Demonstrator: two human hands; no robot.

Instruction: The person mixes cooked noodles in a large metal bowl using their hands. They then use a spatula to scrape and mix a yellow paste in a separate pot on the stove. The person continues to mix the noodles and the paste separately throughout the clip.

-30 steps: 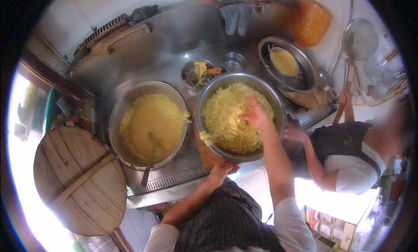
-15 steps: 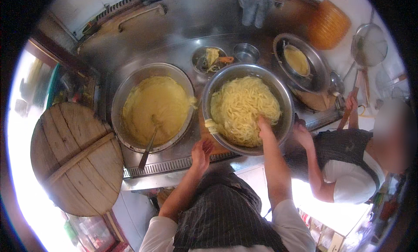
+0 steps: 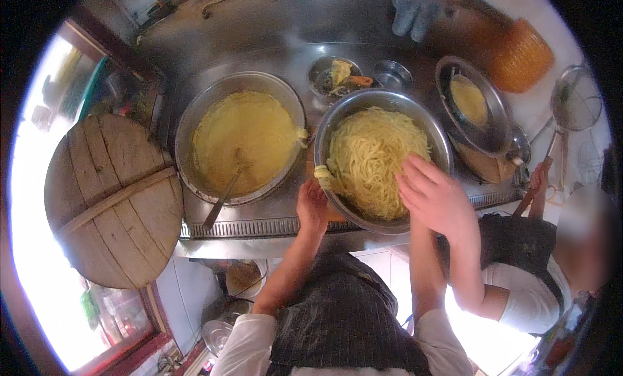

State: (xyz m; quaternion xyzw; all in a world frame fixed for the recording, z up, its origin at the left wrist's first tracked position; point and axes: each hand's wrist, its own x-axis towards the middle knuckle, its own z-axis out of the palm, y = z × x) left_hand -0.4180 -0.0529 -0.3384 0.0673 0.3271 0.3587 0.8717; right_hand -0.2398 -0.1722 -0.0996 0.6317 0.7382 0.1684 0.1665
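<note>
Noodles [image 3: 373,158], pale yellow, fill the round steel bowl [image 3: 331,126]; right hand [image 3: 436,197], fingers spread, hides their near edge. Left hand [image 3: 313,207] presses the bowl's near-left rim; grip unclear.

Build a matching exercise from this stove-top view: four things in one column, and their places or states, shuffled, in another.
1. bowl of noodles
2. wooden lid
3. grey gloves
4. ladle handle

A. lying at the back of the steel counter
B. sticking out of the pot of yellow liquid
C. gripped at its rim by the left hand
D. resting at the far left

Pairs: 1-C, 2-D, 3-A, 4-B
</note>
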